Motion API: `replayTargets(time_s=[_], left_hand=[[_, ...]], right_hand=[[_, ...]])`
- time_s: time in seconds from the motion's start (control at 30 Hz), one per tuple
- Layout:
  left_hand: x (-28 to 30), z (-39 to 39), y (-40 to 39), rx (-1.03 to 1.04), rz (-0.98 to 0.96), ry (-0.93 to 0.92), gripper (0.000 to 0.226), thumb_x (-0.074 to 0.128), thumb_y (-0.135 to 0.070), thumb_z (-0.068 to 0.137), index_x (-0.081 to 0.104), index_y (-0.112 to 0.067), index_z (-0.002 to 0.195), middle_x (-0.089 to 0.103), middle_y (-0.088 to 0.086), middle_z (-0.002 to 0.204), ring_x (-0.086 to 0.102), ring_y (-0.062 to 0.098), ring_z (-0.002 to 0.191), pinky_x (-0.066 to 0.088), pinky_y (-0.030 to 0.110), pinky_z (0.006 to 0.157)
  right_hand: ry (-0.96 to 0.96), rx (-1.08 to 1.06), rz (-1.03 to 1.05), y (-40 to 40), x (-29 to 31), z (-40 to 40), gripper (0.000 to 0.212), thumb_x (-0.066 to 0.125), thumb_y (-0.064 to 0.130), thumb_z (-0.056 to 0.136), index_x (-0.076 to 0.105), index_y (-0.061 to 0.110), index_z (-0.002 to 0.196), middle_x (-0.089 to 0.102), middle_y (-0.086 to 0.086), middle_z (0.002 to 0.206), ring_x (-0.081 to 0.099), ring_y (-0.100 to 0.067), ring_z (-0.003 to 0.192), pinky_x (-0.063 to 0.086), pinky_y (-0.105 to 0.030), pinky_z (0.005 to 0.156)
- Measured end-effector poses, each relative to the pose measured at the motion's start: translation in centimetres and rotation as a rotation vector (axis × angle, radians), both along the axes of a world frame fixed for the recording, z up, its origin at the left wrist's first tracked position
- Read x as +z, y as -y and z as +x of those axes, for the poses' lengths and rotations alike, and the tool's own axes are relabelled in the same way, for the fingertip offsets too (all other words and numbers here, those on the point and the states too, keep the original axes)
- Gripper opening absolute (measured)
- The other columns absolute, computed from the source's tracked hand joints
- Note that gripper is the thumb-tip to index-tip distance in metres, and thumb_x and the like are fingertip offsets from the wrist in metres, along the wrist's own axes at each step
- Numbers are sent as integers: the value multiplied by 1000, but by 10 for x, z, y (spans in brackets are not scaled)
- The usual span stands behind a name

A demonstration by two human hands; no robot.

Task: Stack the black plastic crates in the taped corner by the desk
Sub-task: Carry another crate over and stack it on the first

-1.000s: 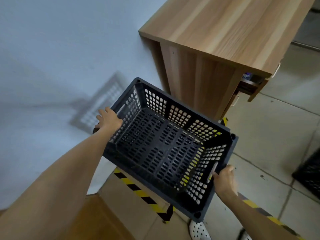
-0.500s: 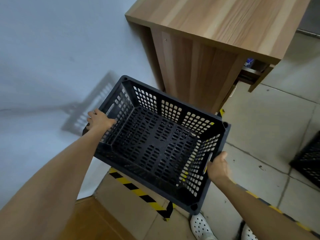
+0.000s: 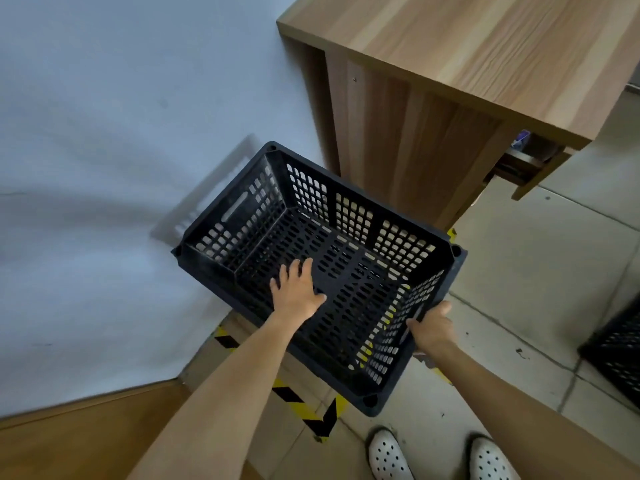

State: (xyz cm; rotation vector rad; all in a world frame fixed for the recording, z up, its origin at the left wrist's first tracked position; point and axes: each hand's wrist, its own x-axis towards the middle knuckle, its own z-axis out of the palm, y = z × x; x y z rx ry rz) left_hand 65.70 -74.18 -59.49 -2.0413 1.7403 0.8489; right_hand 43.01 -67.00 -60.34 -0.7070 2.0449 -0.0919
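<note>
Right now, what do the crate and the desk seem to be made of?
Crate: apparently moulded black plastic with a matte, slightly dusty finish; the signs are its uniform slotted grid walls and cut-out handle.
Desk: wood-grain surface, smooth and satin; probably laminate over board, since the grain looks printed, though solid wood cannot be excluded.

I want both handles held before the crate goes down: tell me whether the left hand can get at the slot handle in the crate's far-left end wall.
Probably yes. The left hand hangs open inside the black slotted plastic crate, and nothing lies between it and the slot handle.
</note>
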Motion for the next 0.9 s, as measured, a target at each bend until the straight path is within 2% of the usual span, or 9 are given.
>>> replayTargets(time_s=[0.13, 0.3, 0.43, 0.53, 0.63, 0.73, 0.8, 0.87, 0.9], left_hand=[[2, -4, -26, -7, -53, 54, 81, 63, -38, 92, 13, -28, 156, 12, 2, 163, 1, 29, 152, 6, 52, 122], [-7, -1, -75, -117, -165, 219, 75, 66, -31, 90, 24, -27, 152, 11, 6, 164, -5, 31, 152, -1, 55, 121], [-11, -15, -107, 7, -410, 232, 70, 69, -15, 85, 39, -26, 147, 5, 7, 165, -5, 31, 152, 0, 54, 121], [-13, -42, -130, 301, -510, 165, 90, 72, -4, 81, 24, -25, 154, -5, 8, 165, -8, 30, 152, 26, 51, 118], [-16, -76, -154, 493, -567, 52, 107, 68, 9, 80, 4, -28, 157, -17, 3, 163, -4, 29, 152, 59, 38, 80], [-18, -107, -171, 590, -592, -19, 117, 64, 18, 78, -6, -34, 156, -22, -2, 162, 12, 30, 151, 52, 23, 54], [-18, -119, -172, 681, -619, -55, 119, 61, 21, 78, -9, -37, 155, -25, -7, 161, 24, 30, 147, 41, 20, 46], [-22, -121, -174, 811, -673, -96, 117, 57, 21, 80, -12, -37, 154, -21, -12, 161, 24, 28, 147, 51, 28, 52], [-22, -122, -175, 897, -682, -121, 114, 55, 19, 84, -14, -37, 154, -15, -12, 162, 22, 27, 148, 58, 35, 66]], right_hand=[[65, 78, 17, 9, 5, -23, 64, 70, 36, 86, 28, 12, 128, 66, -22, 105, 68, -39, 88, 58, -51, 75], [-116, 188, -269, 47, 16, -63, 88, 71, 22, 86, 12, 15, 150, 32, -19, 149, 44, -44, 129, 45, -57, 98], [-264, 623, -281, 83, 19, -79, 88, 69, 16, 87, 11, 15, 153, 28, -17, 154, 32, -40, 138, 39, -54, 107], [-258, 731, -283, 90, 17, -81, 82, 64, 11, 88, 13, 12, 151, 31, -22, 150, 31, -41, 137, 37, -52, 107], [-222, 717, -296, 86, 11, -81, 81, 55, 6, 92, 4, 10, 154, 24, -23, 153, 23, -45, 141, 32, -51, 110], [-248, 771, -334, 84, 6, -83, 80, 51, 5, 94, -1, 5, 155, 26, -25, 152, 25, -47, 140, 28, -50, 115], [-253, 770, -355, 83, 5, -84, 80, 52, 6, 93, 1, 5, 155, 28, -25, 150, 28, -46, 138, 29, -48, 112], [-251, 746, -379, 82, 6, -85, 79, 53, 6, 92, 5, 6, 155, 31, -24, 149, 30, -46, 136, 31, -49, 110], [-246, 736, -399, 81, 6, -85, 78, 54, 5, 90, 9, 7, 154, 33, -25, 147, 32, -47, 134, 32, -50, 109]])
